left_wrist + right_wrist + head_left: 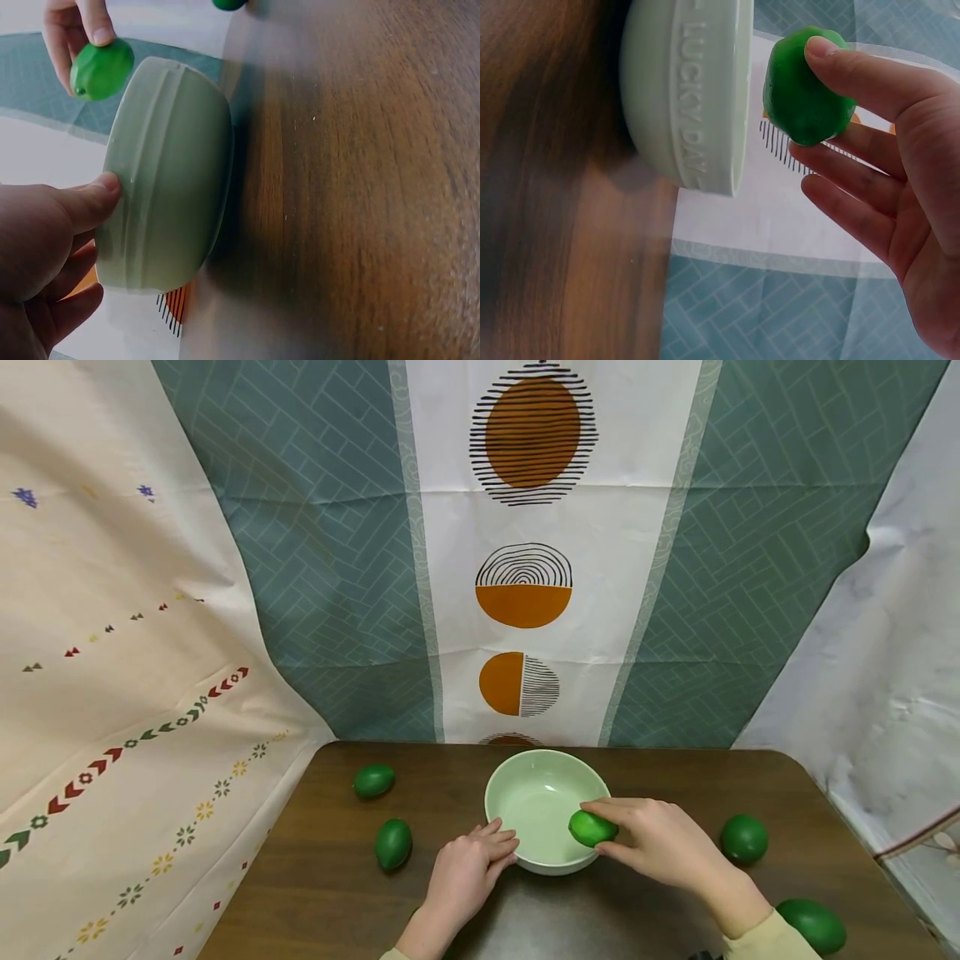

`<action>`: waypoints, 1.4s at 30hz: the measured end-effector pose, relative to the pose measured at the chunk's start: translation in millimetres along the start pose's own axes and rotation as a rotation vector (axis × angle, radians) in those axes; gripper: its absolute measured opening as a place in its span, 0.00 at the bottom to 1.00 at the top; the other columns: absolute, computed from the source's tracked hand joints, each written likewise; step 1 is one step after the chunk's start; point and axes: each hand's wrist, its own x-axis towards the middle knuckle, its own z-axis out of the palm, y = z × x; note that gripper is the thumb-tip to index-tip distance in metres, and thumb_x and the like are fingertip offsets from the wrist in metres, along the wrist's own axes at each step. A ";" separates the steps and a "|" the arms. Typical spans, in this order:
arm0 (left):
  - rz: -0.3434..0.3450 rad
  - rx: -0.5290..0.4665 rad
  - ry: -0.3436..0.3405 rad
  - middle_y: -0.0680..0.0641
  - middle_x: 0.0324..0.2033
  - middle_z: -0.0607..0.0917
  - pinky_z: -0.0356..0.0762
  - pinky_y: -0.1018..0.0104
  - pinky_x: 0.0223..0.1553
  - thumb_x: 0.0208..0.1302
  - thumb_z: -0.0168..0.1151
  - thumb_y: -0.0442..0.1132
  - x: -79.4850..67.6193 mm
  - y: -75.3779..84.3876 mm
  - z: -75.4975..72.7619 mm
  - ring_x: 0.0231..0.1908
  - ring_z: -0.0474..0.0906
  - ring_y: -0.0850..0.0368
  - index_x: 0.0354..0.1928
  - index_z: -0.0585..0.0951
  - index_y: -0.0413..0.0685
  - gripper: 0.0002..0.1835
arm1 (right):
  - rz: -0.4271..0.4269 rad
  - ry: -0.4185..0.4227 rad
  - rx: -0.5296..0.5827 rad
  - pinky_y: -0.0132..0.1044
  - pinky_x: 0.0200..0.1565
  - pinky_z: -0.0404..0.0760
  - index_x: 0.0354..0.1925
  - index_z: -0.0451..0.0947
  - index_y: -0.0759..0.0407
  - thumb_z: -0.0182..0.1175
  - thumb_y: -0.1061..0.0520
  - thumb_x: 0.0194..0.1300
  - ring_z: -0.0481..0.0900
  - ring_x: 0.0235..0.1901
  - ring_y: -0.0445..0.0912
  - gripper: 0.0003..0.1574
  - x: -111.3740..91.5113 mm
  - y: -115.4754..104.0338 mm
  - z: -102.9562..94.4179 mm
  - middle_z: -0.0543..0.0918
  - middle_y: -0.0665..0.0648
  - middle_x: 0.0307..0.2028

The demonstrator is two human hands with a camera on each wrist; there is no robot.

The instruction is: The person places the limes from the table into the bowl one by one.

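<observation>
A pale green bowl (pixel 536 814) stands on the table, with raised letters on its outer wall in the right wrist view. At its left rim my left hand (pixel 467 870) holds on, the thumb (pixel 105 184) against the outer side and the fingers reaching over the edge. My right hand (pixel 652 842) pinches a bright green lime (pixel 592 828) between thumb and fingers, over the bowl's right rim. Seen from the left wrist, the lime (pixel 103 69) is above the level of the rim. Inside, the visible part of the bowl shows only its smooth pale surface.
Two green limes (pixel 373 781) lie left of the bowl on the brown wooden table (pixel 315 868). To the right are a round green fruit (pixel 744 839) and a longer green one (pixel 812 927), partly behind the right sleeve. Patterned cloth (pixel 337 568) hangs behind the table.
</observation>
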 end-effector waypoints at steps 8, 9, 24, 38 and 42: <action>-0.004 -0.003 -0.014 0.57 0.52 0.91 0.85 0.53 0.59 0.67 0.76 0.44 -1.7 1.4 0.7 0.61 0.85 0.56 0.51 0.94 0.54 0.13 | 0.010 0.005 -0.002 0.47 0.46 0.90 0.62 0.87 0.50 0.83 0.50 0.57 0.89 0.50 0.43 0.34 -5.4 -0.2 7.0 0.89 0.45 0.55; -0.001 -0.001 -0.013 0.57 0.52 0.91 0.85 0.53 0.59 0.67 0.76 0.44 -1.8 1.3 0.6 0.61 0.85 0.56 0.51 0.94 0.54 0.13 | 0.011 0.007 -0.002 0.47 0.46 0.90 0.62 0.87 0.50 0.83 0.50 0.57 0.89 0.50 0.43 0.34 -5.8 -0.3 7.6 0.89 0.45 0.55; 0.011 -0.009 0.017 0.56 0.51 0.92 0.85 0.53 0.59 0.65 0.77 0.43 -2.0 -0.5 1.2 0.60 0.86 0.56 0.51 0.94 0.53 0.13 | 0.002 -0.006 -0.006 0.46 0.45 0.90 0.62 0.87 0.52 0.83 0.51 0.59 0.89 0.49 0.43 0.33 0.6 3.6 7.4 0.89 0.46 0.55; 0.018 -0.009 0.015 0.56 0.51 0.92 0.85 0.53 0.60 0.66 0.77 0.43 0.0 -0.1 0.5 0.60 0.86 0.56 0.51 0.94 0.54 0.13 | 0.021 -0.052 -0.002 0.41 0.41 0.88 0.61 0.87 0.52 0.82 0.52 0.59 0.87 0.42 0.38 0.31 20.8 11.0 17.9 0.90 0.44 0.52; 0.021 -0.008 0.018 0.55 0.51 0.92 0.85 0.53 0.59 0.66 0.77 0.43 -0.7 -0.2 0.2 0.60 0.86 0.56 0.51 0.94 0.53 0.12 | 0.040 -0.072 -0.014 0.42 0.42 0.88 0.61 0.88 0.52 0.82 0.51 0.59 0.87 0.42 0.39 0.31 25.8 10.8 22.9 0.90 0.44 0.51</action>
